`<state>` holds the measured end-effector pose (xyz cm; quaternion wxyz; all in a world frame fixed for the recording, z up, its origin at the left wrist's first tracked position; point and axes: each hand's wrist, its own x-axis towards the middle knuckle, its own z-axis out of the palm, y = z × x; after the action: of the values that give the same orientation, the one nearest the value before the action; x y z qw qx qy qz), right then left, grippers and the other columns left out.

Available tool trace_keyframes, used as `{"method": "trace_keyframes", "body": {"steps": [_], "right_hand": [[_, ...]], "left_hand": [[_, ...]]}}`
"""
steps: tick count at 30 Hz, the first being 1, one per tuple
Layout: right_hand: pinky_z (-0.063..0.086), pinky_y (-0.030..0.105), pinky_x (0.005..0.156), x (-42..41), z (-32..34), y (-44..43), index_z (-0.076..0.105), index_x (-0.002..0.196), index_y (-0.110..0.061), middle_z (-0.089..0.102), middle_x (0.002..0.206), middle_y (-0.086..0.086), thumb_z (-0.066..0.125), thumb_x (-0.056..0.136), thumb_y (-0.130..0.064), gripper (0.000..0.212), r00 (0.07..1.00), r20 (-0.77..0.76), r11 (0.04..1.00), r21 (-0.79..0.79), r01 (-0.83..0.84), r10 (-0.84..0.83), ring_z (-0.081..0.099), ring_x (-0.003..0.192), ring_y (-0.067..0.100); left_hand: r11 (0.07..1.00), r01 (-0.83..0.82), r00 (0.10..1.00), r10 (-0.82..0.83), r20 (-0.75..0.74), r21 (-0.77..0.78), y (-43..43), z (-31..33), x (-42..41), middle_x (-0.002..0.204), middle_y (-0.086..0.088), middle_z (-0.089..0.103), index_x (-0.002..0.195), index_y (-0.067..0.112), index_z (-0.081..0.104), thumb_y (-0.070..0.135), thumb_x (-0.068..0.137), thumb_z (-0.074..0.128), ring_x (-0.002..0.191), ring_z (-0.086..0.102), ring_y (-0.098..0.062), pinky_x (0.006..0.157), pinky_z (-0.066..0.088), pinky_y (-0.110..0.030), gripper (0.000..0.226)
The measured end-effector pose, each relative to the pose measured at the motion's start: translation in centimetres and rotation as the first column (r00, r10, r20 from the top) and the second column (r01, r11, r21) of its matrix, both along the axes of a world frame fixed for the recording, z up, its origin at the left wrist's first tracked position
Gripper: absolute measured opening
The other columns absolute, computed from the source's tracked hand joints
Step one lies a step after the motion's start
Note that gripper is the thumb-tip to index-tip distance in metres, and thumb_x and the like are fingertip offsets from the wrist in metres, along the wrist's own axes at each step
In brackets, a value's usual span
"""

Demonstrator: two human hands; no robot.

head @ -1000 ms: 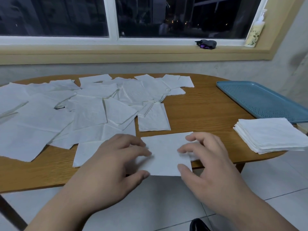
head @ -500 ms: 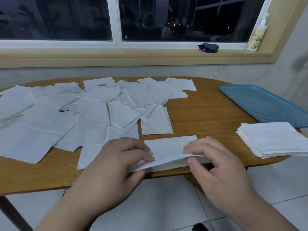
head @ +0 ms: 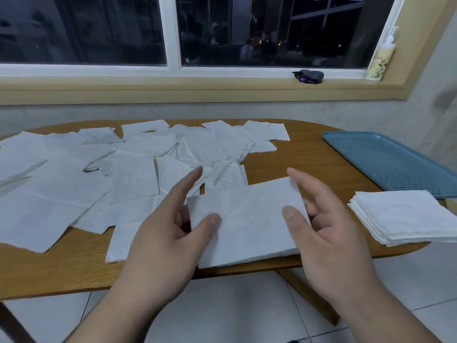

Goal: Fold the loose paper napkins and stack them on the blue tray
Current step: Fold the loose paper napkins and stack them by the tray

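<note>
We hold one napkin up off the near edge of the table, between both hands. The left hand pinches its left side and the right hand its right, each with the thumb on top, the other fingers behind the paper and the forefinger stretched out free. From here the thin paper could sag or slip out of so light a pinch, and the next fold would then land crooked. The stack of folded napkins lies on the wood near the table's edge, just beside the blue tray and not on it, so a careless sweep of the right hand could push it to the floor. The tray looks bare, and the loose napkins are spread over the left and far side of the table. Half a second ago the napkin lay low at the table's edge with our fingers curled over it, closing a fold. Now it is raised and tilted towards us.
</note>
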<state>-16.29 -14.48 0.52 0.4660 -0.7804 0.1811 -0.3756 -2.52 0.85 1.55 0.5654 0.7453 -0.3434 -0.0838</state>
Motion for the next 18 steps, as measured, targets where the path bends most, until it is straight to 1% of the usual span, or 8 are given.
{"method": "trace_keyframes", "body": {"steps": [2,3,6,9,12,14,16,18], "right_hand": [[0.045,0.008,0.086,0.1,-0.2,-0.5,0.064,0.109,-0.053,0.064,0.113,-0.036,0.058,0.097,-0.017,0.038,0.995,-0.065,0.995,-0.074,0.067,-0.072,0.058,0.108,-0.012],[0.041,0.002,0.081,0.1,-0.2,-0.7,0.067,0.104,-0.049,0.063,0.108,-0.041,0.058,0.097,-0.017,0.034,0.991,-0.087,0.992,-0.085,0.097,-0.105,0.056,0.105,-0.018],[0.039,-0.002,0.075,0.2,-0.7,-1.4,0.072,0.103,-0.041,0.066,0.099,-0.038,0.057,0.097,-0.021,0.026,0.975,-0.164,0.988,-0.064,0.143,-0.151,0.053,0.101,-0.021],[0.036,-0.005,0.075,0.4,-1.1,-2.0,0.073,0.108,-0.037,0.064,0.102,-0.036,0.055,0.098,-0.025,0.024,0.954,-0.248,0.985,-0.074,0.157,-0.171,0.047,0.106,-0.024],[0.033,-0.007,0.076,0.5,-1.4,-2.3,0.072,0.112,-0.036,0.059,0.105,-0.037,0.053,0.098,-0.026,0.025,0.939,-0.294,0.980,-0.133,0.145,-0.179,0.043,0.106,-0.027],[0.033,-0.005,0.078,0.6,-1.6,-2.4,0.071,0.115,-0.034,0.059,0.104,-0.034,0.052,0.098,-0.026,0.027,0.924,-0.326,0.968,-0.210,0.138,-0.202,0.044,0.107,-0.023],[0.035,-0.002,0.079,0.7,-1.8,-2.5,0.071,0.118,-0.031,0.060,0.101,-0.031,0.051,0.098,-0.026,0.028,0.906,-0.351,0.948,-0.289,0.135,-0.236,0.047,0.107,-0.013],[0.036,0.001,0.081,0.6,-1.9,-2.6,0.069,0.122,-0.031,0.059,0.100,-0.029,0.050,0.099,-0.027,0.030,0.892,-0.369,0.933,-0.334,0.133,-0.260,0.046,0.105,-0.009]], "left_hand": [[0.999,0.016,0.999,-0.017,0.028,0.037,-0.3,-0.2,0.2,0.065,0.014,0.061,0.121,0.077,0.038,0.035,0.089,0.064,0.060,0.057,-0.004,0.055,0.044,-0.013,0.059],[0.997,0.028,0.997,-0.033,0.066,0.073,-0.4,-0.3,0.3,0.062,0.020,0.057,0.119,0.073,0.043,0.034,0.089,0.064,0.061,0.055,0.002,0.057,0.041,-0.007,0.053],[0.987,0.054,0.991,-0.072,0.114,0.151,-0.9,-0.6,0.7,0.081,0.045,0.061,0.095,0.058,0.066,0.033,0.088,0.068,0.088,0.054,0.023,0.070,0.033,0.004,0.026],[0.978,0.040,0.985,-0.073,0.157,0.206,-1.2,-1.2,1.1,0.089,0.035,0.065,0.083,0.052,0.071,0.031,0.086,0.069,0.095,0.055,0.016,0.072,0.033,0.003,0.022],[0.969,0.001,0.967,-0.064,0.247,0.247,-1.4,-1.6,1.3,0.090,0.030,0.063,0.093,0.046,0.073,0.027,0.086,0.067,0.098,0.052,0.011,0.073,0.032,0.001,0.021],[0.967,-0.013,0.957,-0.062,0.284,0.255,-1.5,-1.9,1.5,0.090,0.026,0.062,0.097,0.043,0.074,0.026,0.086,0.067,0.099,0.052,0.007,0.074,0.033,-0.002,0.022],[0.960,-0.011,0.944,-0.083,0.320,0.280,-1.5,-2.2,1.6,0.089,0.021,0.062,0.091,0.047,0.073,0.029,0.087,0.065,0.098,0.052,0.002,0.080,0.035,-0.012,0.020],[0.944,-0.018,0.910,-0.120,0.396,0.329,-1.7,-2.4,1.6,0.083,0.013,0.059,0.085,0.039,0.069,0.036,0.086,0.055,0.092,0.051,-0.005,0.079,0.037,-0.027,0.014]]}}
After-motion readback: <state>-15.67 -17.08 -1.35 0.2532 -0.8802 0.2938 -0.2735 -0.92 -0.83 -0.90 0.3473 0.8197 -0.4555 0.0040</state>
